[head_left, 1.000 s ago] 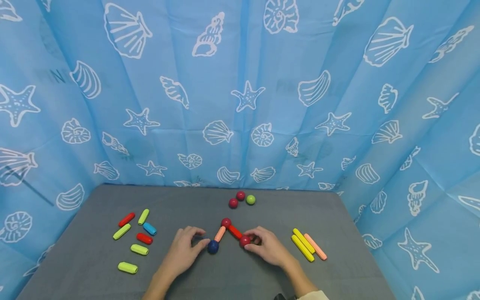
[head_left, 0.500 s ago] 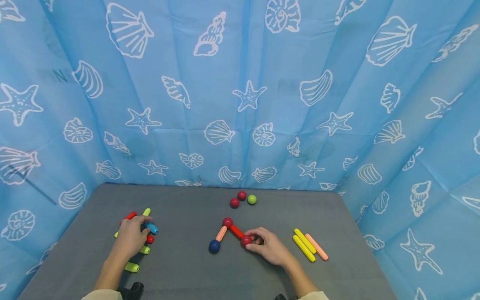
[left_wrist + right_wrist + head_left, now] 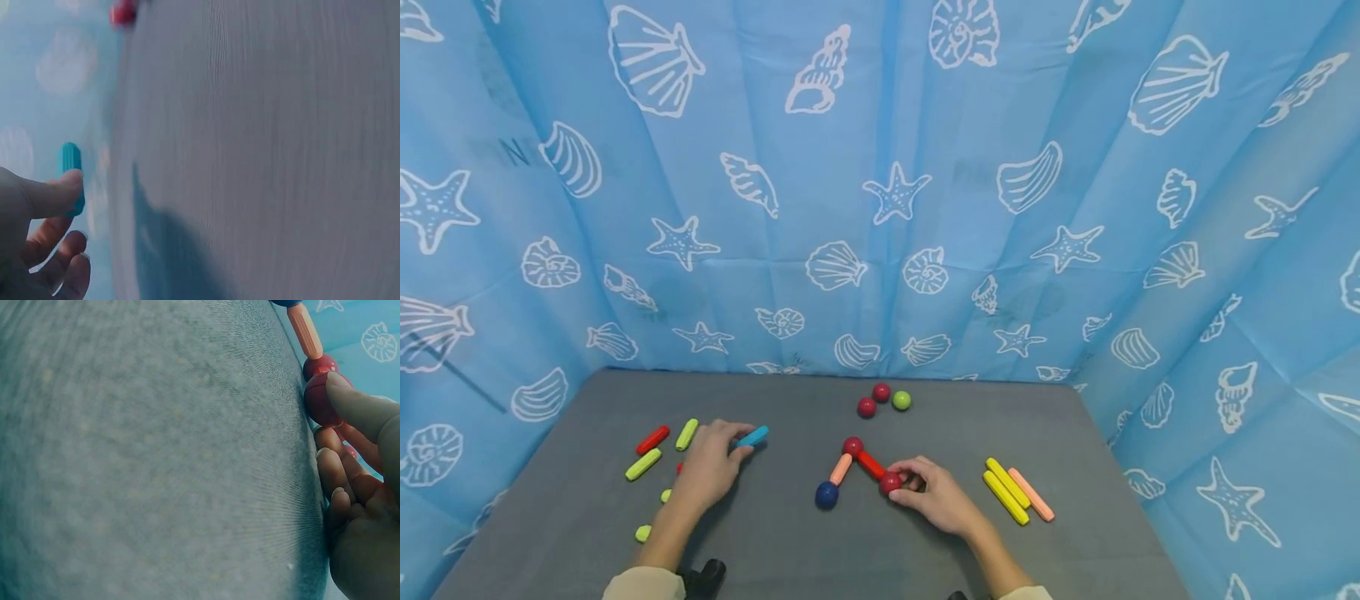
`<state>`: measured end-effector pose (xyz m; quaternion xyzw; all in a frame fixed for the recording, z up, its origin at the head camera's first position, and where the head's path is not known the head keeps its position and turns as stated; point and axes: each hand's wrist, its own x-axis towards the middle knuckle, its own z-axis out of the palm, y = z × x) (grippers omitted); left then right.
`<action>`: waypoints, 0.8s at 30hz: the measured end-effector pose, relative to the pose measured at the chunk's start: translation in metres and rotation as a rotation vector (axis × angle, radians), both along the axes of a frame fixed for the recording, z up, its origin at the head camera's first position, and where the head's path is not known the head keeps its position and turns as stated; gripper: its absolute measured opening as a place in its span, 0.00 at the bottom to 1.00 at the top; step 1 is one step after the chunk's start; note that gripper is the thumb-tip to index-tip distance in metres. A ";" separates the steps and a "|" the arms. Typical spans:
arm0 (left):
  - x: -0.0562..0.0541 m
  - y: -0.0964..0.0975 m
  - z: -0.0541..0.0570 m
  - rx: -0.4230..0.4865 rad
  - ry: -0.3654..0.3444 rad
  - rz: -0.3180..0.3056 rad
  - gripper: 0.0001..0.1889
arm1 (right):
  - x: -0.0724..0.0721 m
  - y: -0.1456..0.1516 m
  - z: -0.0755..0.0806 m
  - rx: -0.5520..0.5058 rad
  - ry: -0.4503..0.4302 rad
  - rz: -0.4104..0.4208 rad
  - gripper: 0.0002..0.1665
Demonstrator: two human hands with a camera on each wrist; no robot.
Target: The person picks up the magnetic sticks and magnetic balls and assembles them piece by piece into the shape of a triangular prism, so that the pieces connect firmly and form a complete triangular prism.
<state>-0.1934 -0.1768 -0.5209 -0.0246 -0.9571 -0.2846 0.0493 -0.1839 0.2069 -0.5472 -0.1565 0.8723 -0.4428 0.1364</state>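
Note:
My left hand (image 3: pixel 711 467) pinches a short blue rod (image 3: pixel 753 437) between thumb and fingers; the left wrist view shows this blue rod (image 3: pixel 71 178) raised over the table, the thumb across it. My right hand (image 3: pixel 938 496) holds a red ball (image 3: pixel 890 482) at the right end of a V-shaped chain. From that ball a red rod (image 3: pixel 871 465) runs to a second red ball (image 3: pixel 852 447) at the peak. A peach rod (image 3: pixel 841 469) leads down from the peak to a dark blue ball (image 3: pixel 827 495).
Behind the chain lie two loose red balls (image 3: pixel 867 407) and a green ball (image 3: pixel 901 401). Two yellow rods (image 3: pixel 1006 497) and a longer peach rod (image 3: pixel 1032 493) lie at right. Red and light green rods (image 3: pixel 643 464) are scattered at left, some partly hidden by the left arm. A blue curtain (image 3: pixel 880 208) hangs behind.
My left hand went from beside the dark blue ball to the rods at left, picked up the blue rod and is coming back rightward with it. The right hand stays on its red ball.

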 end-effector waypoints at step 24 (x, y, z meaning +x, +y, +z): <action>0.037 0.149 -0.010 -0.060 0.094 -0.299 0.12 | 0.002 -0.001 -0.003 -0.011 0.026 0.000 0.21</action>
